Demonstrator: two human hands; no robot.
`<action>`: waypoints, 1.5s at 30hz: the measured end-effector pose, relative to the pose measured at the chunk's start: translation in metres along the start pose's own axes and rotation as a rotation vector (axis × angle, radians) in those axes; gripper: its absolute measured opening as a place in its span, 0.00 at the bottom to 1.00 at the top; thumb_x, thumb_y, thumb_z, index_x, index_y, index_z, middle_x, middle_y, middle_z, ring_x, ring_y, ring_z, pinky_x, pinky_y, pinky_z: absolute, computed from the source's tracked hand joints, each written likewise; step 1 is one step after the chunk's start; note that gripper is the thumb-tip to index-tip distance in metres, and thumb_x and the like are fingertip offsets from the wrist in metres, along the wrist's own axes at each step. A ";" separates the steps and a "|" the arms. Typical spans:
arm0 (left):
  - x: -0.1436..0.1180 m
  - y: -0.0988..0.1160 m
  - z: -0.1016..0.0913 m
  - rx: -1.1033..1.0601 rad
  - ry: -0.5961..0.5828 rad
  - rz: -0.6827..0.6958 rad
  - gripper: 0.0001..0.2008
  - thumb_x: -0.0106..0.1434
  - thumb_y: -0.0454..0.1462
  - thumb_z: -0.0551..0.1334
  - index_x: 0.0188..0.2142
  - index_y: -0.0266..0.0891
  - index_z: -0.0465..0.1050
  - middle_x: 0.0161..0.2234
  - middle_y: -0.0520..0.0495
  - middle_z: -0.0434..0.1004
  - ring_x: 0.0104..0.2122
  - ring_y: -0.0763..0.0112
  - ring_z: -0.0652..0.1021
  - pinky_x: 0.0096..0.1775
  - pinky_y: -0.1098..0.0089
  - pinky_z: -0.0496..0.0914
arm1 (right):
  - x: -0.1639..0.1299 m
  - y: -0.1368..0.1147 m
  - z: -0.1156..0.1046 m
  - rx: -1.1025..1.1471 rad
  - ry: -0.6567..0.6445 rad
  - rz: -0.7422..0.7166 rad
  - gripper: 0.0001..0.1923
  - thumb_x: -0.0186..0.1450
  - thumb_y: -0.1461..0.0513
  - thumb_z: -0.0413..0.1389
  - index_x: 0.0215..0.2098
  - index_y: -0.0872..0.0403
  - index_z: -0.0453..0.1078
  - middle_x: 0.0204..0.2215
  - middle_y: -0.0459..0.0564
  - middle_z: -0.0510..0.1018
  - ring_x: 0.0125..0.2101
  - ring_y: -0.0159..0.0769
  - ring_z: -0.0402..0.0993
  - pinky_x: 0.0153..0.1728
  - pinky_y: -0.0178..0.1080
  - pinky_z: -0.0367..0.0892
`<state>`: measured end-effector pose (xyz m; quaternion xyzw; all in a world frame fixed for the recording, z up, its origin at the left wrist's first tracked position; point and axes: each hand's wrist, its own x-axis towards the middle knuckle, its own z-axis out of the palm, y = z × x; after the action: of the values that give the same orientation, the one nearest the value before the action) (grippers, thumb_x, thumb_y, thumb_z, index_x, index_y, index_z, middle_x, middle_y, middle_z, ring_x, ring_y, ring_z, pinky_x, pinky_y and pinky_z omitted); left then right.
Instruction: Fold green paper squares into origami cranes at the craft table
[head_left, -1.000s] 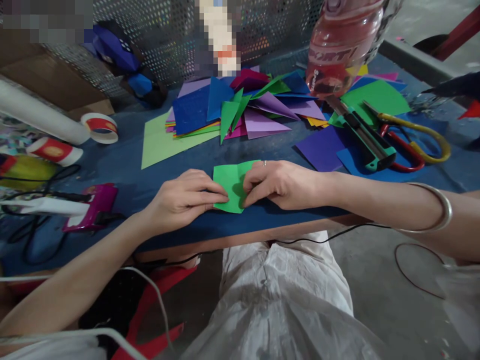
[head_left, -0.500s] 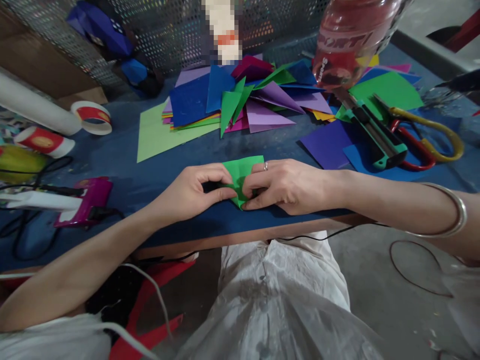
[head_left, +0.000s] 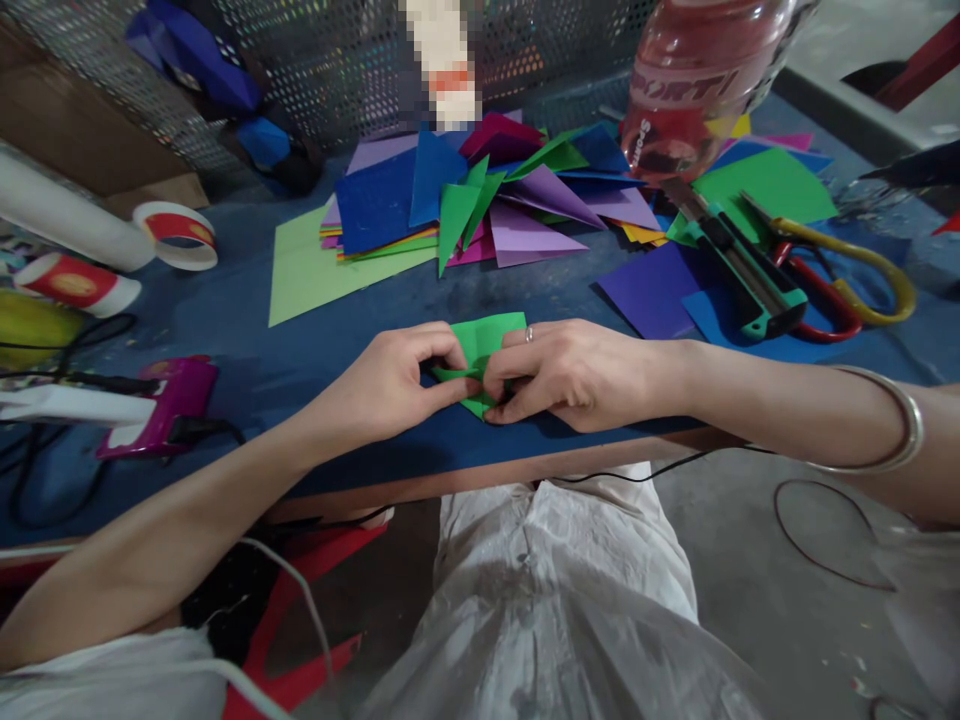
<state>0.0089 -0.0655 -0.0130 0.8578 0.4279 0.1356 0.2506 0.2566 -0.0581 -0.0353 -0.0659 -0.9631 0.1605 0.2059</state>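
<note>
A small sheet of green paper [head_left: 491, 333] with creases lies near the table's front edge, between my two hands. My left hand [head_left: 401, 378] pinches its left side, thumb below and fingers above, and a flap there is lifted and folded over. On the other side my right hand [head_left: 559, 375], with a ring on one finger, has its fingers curled and pressed on the paper's right and lower part. The fingers cover much of the sheet, so its full folded shape is hidden.
Behind lies a heap of coloured paper [head_left: 382, 205]. To the right are a utility knife [head_left: 750, 275], scissors [head_left: 870, 270] and a large pink bottle [head_left: 690, 90]. A purple power strip [head_left: 184, 400] with cables, and tape rolls [head_left: 176, 235], are on the left.
My left thumb has moved inward toward my right fingers, and the paper's left flap now stands folded up beside it. My right hand has hardly moved.
</note>
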 end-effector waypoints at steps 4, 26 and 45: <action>-0.002 0.000 0.002 0.000 0.012 -0.014 0.11 0.64 0.43 0.66 0.30 0.40 0.71 0.32 0.53 0.73 0.32 0.72 0.74 0.36 0.70 0.67 | -0.001 0.001 0.000 0.135 0.055 0.041 0.24 0.63 0.76 0.49 0.45 0.54 0.82 0.45 0.50 0.83 0.46 0.35 0.78 0.47 0.38 0.72; -0.012 -0.002 0.008 0.108 0.147 0.118 0.11 0.69 0.43 0.65 0.31 0.41 0.73 0.33 0.52 0.76 0.35 0.68 0.75 0.42 0.65 0.68 | -0.002 0.004 0.005 -0.009 0.117 0.176 0.28 0.64 0.76 0.46 0.54 0.56 0.79 0.42 0.57 0.79 0.43 0.38 0.75 0.43 0.41 0.73; -0.015 -0.004 0.010 0.211 0.157 0.134 0.10 0.69 0.41 0.66 0.31 0.41 0.73 0.32 0.51 0.76 0.35 0.66 0.73 0.41 0.63 0.66 | -0.001 0.003 0.007 -0.087 0.019 0.131 0.26 0.68 0.76 0.46 0.56 0.57 0.77 0.42 0.57 0.76 0.43 0.40 0.71 0.47 0.45 0.71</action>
<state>0.0014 -0.0784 -0.0240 0.8928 0.3997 0.1730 0.1150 0.2549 -0.0575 -0.0429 -0.1393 -0.9608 0.1308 0.2011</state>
